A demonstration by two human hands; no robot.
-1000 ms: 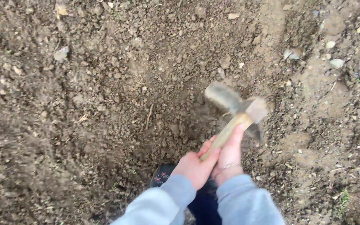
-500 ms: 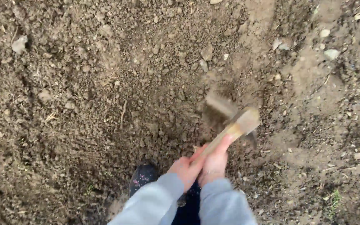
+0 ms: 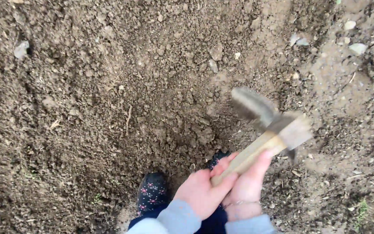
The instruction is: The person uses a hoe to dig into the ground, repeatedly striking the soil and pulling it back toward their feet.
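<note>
Both hands grip the wooden handle (image 3: 256, 152) of a small pick hoe. My left hand (image 3: 201, 193) wraps the lower end of the handle, and my right hand (image 3: 248, 186) holds it just beside, thumb stretched up along the wood. The metal hoe head (image 3: 262, 113) is blurred and raised above loose brown soil, its blade pointing up and left. A thin bracelet shows on my right wrist. Grey sleeves cover both forearms.
Crumbly dug soil (image 3: 152, 86) fills the view, with a hollow (image 3: 187, 134) in front of me. My dark patterned shoe (image 3: 150, 193) stands at the hollow's near edge. Pale stones (image 3: 358, 47) and packed paler earth lie to the upper right.
The hoe head dropped into the soil half a second ago and has now lifted up and to the right. Both hands kept their grip; my shoes came more into view.
</note>
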